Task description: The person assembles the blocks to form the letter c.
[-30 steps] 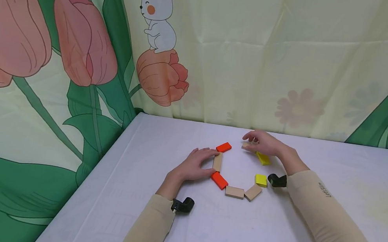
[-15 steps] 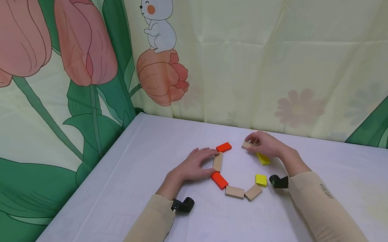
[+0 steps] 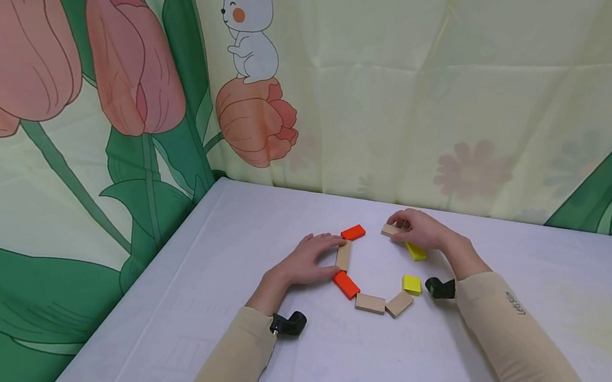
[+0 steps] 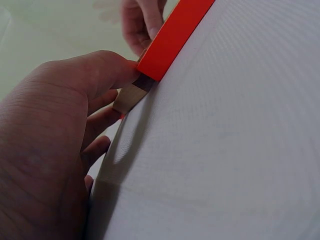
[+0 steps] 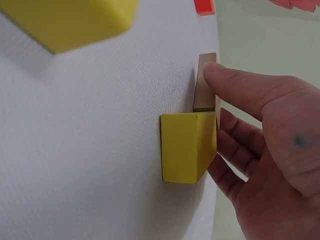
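Observation:
In the head view, small flat blocks form a broken ring on the table. My left hand (image 3: 310,260) reaches along the left side of an upright-lying plain wooden block (image 3: 343,256). Its thumb touches the near red block (image 3: 346,285), and its index fingertip is at the wooden block's far end. A far red block (image 3: 354,232) lies beyond. At the ring's far right, my right hand (image 3: 419,229) pinches another plain wooden block (image 5: 204,90) between thumb and fingers, its end against a yellow block (image 5: 180,147). The fingers partly hide that wooden block.
A second yellow block (image 3: 411,284) lies on the ring's right side. Two plain blocks, one angled (image 3: 399,303) and one straight (image 3: 370,303), make up its near side. A white-clothed table (image 3: 209,255) meets a printed curtain (image 3: 372,98) at the back.
My right hand has shifted slightly to the right and its fingers have drawn in on the wooden block, showing more of that block's left end. The left hand stays put.

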`<act>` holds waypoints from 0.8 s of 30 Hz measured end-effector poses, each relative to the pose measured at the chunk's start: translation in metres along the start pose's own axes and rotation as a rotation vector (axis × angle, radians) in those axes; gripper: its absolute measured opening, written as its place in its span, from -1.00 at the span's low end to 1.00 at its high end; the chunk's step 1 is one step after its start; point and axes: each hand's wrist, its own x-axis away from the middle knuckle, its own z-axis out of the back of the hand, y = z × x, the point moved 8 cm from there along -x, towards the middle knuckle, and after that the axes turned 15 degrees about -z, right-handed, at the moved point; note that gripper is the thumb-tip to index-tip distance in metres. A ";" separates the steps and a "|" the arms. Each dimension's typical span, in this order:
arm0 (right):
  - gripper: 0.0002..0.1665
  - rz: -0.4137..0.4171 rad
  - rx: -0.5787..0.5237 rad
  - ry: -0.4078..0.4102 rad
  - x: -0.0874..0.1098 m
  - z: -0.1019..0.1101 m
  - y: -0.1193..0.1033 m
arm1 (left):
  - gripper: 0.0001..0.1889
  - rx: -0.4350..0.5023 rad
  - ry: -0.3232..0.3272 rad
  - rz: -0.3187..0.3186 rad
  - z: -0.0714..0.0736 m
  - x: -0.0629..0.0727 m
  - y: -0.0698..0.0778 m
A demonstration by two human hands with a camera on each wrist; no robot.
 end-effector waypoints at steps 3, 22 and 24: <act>-0.59 0.005 0.001 0.001 -0.001 -0.001 0.000 | -0.37 0.000 -0.001 0.002 0.000 0.000 0.000; -0.62 -0.014 0.005 0.017 -0.004 -0.002 0.005 | -0.38 -0.003 0.010 0.009 0.000 0.000 0.000; -0.62 -0.014 0.008 0.018 -0.004 -0.002 0.005 | -0.38 -0.002 0.009 0.010 0.000 0.000 0.000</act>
